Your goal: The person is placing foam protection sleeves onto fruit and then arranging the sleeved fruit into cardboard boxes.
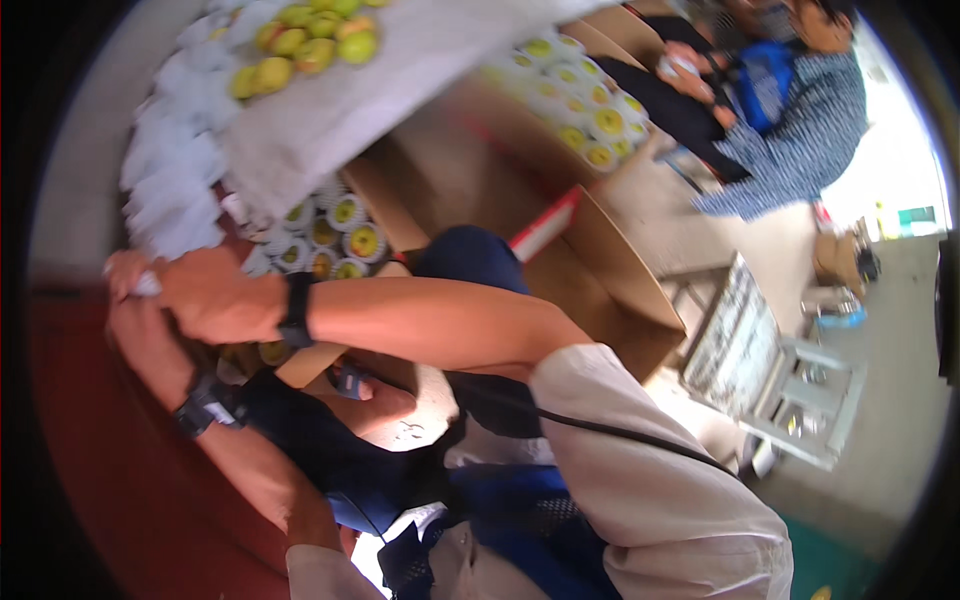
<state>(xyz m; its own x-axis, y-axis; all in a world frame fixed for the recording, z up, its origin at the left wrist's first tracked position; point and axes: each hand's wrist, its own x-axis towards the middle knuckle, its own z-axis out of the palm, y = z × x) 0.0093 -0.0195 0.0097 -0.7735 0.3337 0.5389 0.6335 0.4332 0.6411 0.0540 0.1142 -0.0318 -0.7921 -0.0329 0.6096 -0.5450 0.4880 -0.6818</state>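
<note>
Pinching a white foam fruit sleeve in the right hand, left hand just beneath, its grip impossible to tell; net-wrapped green-yellow fruit boxed alongside.

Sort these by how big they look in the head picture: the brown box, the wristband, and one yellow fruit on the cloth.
1. Brown box, by far the largest.
2. and 3. Wristband and fruit look about alike; the wristband is nearer the camera, so no sure ranking.

Open brown cardboard boxes at centre; foam-netted yellow-green fruit packed in one, more in another beyond.
</note>
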